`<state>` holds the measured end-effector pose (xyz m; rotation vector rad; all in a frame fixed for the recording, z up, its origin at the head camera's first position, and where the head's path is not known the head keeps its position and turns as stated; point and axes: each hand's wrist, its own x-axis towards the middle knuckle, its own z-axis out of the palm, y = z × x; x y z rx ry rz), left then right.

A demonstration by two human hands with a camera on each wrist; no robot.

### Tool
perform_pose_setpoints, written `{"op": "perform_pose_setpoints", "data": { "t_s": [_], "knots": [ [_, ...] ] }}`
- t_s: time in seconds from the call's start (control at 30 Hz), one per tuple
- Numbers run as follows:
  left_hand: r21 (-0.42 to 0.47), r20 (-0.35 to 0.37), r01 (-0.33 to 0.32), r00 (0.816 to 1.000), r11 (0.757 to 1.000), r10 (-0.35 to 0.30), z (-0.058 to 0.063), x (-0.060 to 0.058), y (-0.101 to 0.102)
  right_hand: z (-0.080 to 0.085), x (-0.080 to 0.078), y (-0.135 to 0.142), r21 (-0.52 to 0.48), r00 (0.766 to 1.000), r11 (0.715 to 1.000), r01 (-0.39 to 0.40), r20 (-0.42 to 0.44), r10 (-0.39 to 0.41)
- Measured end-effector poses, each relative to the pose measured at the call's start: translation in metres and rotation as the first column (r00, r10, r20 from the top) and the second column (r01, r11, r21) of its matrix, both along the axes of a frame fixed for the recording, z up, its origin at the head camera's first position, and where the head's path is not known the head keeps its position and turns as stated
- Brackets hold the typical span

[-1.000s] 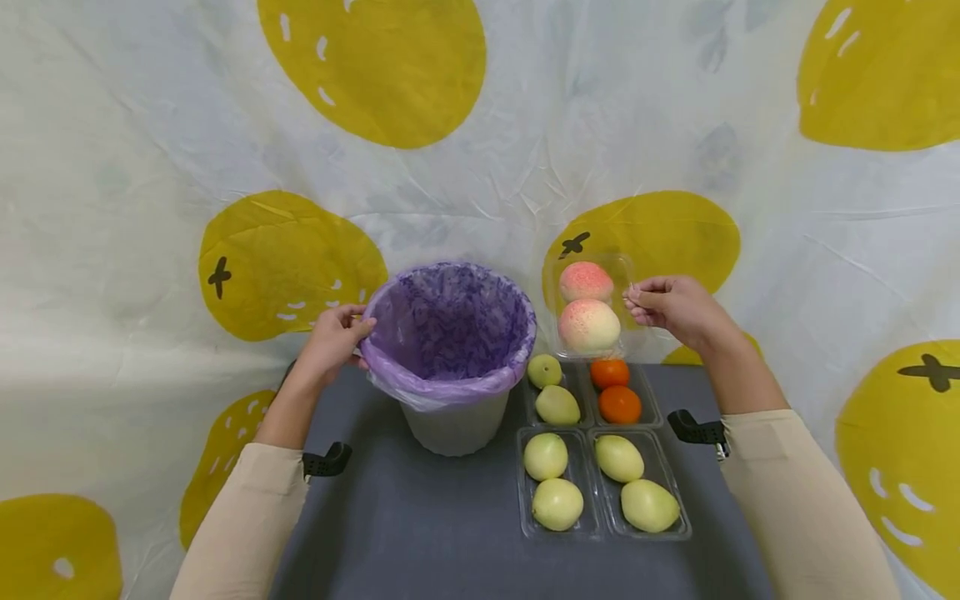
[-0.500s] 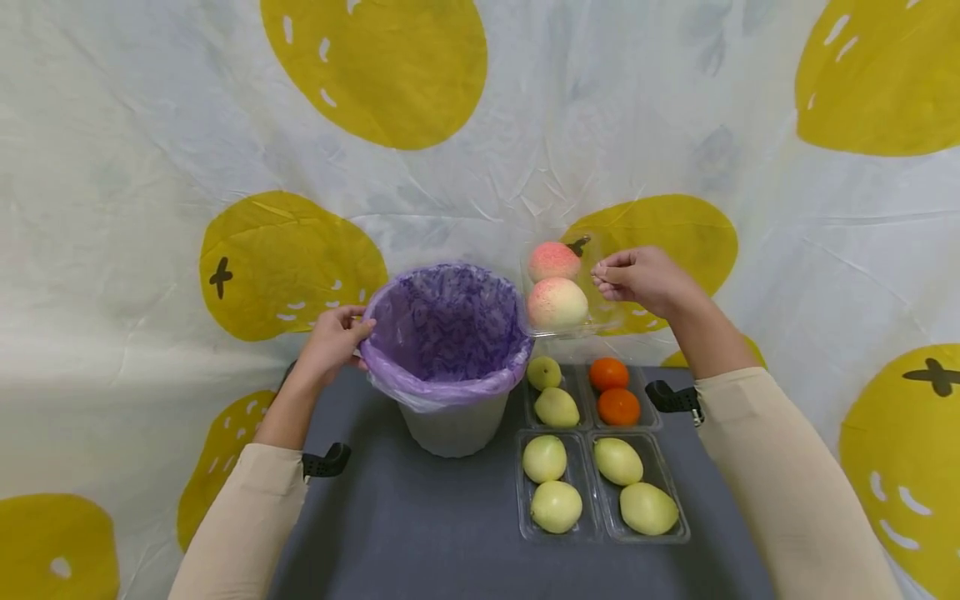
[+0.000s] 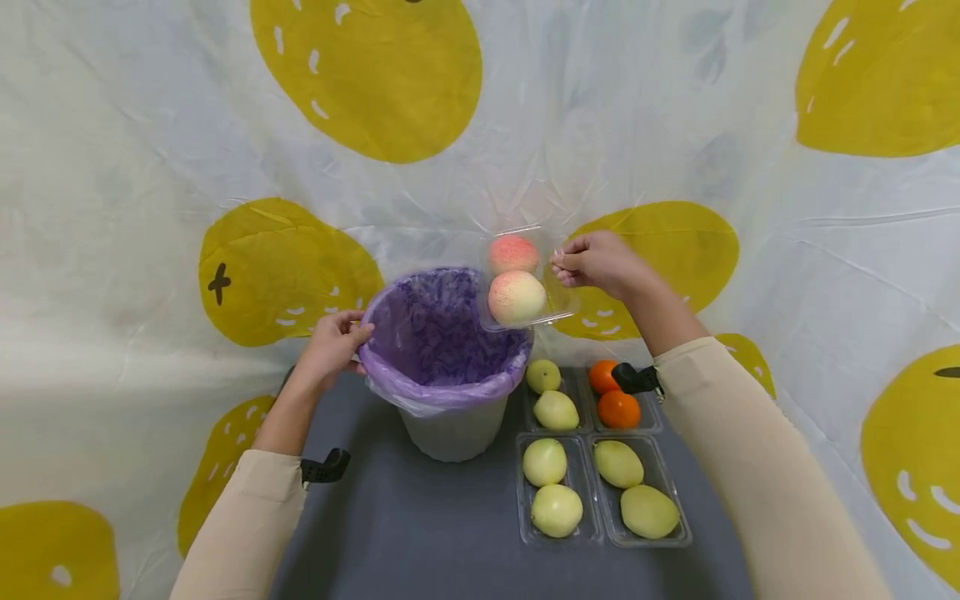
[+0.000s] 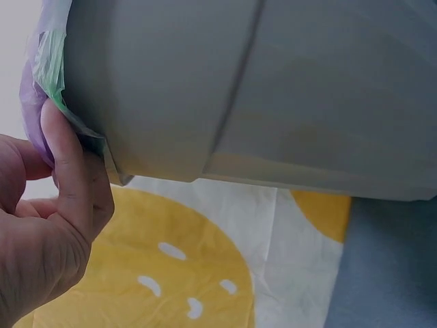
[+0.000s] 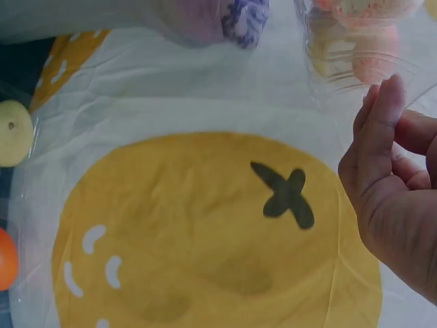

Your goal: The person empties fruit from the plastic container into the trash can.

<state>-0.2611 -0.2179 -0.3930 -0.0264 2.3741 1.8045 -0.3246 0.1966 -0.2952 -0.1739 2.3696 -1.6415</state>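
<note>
In the head view a trash can (image 3: pixel 453 433) lined with a purple bag (image 3: pixel 442 392) stands on the table. My left hand (image 3: pixel 330 346) grips its rim on the left, thumb over the liner; the left wrist view shows the fingers (image 4: pixel 68 160) curled under the edge. My right hand (image 3: pixel 596 262) pinches the right edge of a clear plastic tray (image 3: pixel 557 302) holding two peaches (image 3: pixel 517 297). That tray hangs in the air at the can's far right rim, partly over the opening. The right wrist view has the tray's edge at the fingertips (image 5: pixel 391 89).
Right of the can stand several clear trays in two rows. One holds orange fruits (image 3: pixel 619 409); the others hold pale green or yellow fruits (image 3: pixel 557 510). Grey table (image 3: pixel 420 533) lies in front. A fruit-print cloth (image 3: pixel 465 192) hangs behind.
My right hand has carried the peach tray leftward and slightly up, from above the other trays to the can's opening; the tray now tilts a little. My left hand stays at the rim.
</note>
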Motion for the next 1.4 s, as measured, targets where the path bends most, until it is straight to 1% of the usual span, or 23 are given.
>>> {"op": "perform_pose_setpoints", "data": {
  "t_s": [0.17, 0.37, 0.53, 0.73, 0.87, 1.23, 1.4],
  "knots": [
    [-0.007, 0.005, -0.002, 1.000, 1.000, 0.002, 0.000, 0.001, -0.003, -0.001, -0.007, -0.017, -0.009, 1.000, 1.000, 0.013, -0.013, -0.013],
    [-0.015, -0.001, -0.003, 1.000, 1.000, 0.003, 0.000, 0.002, -0.002, -0.001, -0.009, -0.030, 0.032, 0.999, 0.999, 0.026, -0.037, -0.025],
    [-0.009, 0.000, -0.001, 1.000, 1.000, 0.001, -0.002, 0.002, -0.001, -0.001, -0.011, -0.038, 0.044, 0.998, 0.999, 0.029, -0.052, -0.026],
    [-0.001, -0.009, -0.003, 1.000, 1.000, 0.003, -0.003, 0.001, -0.001, -0.002, -0.013, -0.049, 0.011, 0.997, 1.000, 0.021, -0.078, -0.020],
    [-0.003, -0.007, -0.008, 1.000, 1.000, 0.008, -0.003, 0.002, 0.000, -0.004, -0.012, -0.054, 0.010, 0.996, 1.000, 0.002, -0.088, -0.001],
    [-0.005, -0.024, -0.007, 1.000, 1.000, 0.007, 0.002, -0.001, 0.002, -0.003, -0.011, -0.058, 0.089, 0.989, 0.996, -0.005, -0.146, 0.018],
    [-0.008, -0.028, -0.010, 1.000, 1.000, 0.010, 0.003, -0.001, 0.002, -0.004, -0.011, -0.059, 0.101, 0.980, 0.995, -0.014, -0.195, 0.034]
  ]
}}
